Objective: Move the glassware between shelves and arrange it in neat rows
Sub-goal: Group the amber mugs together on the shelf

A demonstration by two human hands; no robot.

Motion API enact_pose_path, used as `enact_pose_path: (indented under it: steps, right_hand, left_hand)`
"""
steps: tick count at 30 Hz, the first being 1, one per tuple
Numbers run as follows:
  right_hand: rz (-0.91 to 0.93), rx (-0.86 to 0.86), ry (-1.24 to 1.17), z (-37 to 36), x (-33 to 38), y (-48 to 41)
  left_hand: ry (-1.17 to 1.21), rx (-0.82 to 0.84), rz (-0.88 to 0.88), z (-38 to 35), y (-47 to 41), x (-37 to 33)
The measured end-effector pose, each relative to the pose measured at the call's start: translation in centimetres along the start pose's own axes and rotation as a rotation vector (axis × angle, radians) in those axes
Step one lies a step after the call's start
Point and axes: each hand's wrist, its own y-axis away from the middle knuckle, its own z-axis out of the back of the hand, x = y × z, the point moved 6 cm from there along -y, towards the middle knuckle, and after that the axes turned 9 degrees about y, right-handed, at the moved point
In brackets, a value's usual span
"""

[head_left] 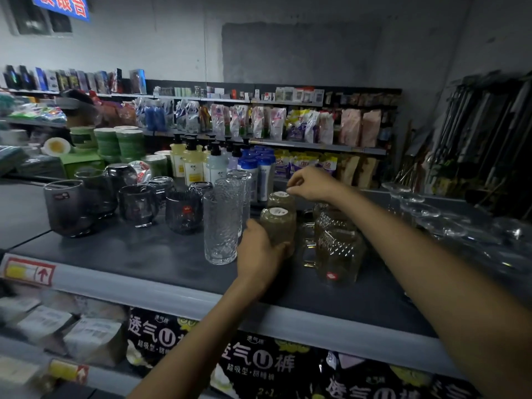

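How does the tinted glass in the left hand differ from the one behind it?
The left hand grips the near tinted glass round its side; the far tinted glass has only the right hand curled over its top. The near tinted glass stands closer to the camera; the far tinted glass is half hidden behind it. Both look yellowish and inverted, with a white sticker on top.

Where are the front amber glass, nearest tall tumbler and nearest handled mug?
front amber glass (278, 228): head view, side wall.
nearest tall tumbler (221, 226): head view, middle.
nearest handled mug (339, 251): head view, patterned body.
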Motion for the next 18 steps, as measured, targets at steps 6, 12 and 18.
enact_pose_path:
  steps: [6,12,18]
  right_hand:
    - [-0.013,0.044,0.002,-1.7,0.5,-1.2]
    - [-0.044,0.07,-0.107,-2.6,-0.9,-1.9]
    - [-0.044,0.072,-0.126,-1.9,-0.7,-1.5]
  left_hand:
    - [-0.12,0.037,0.034,-0.7,-1.1,-0.5]
    - [-0.193,-0.002,0.055,-1.2,-1.5,-0.4]
    - [-0.238,-0.076,0.012,-1.9,-0.6,-0.4]
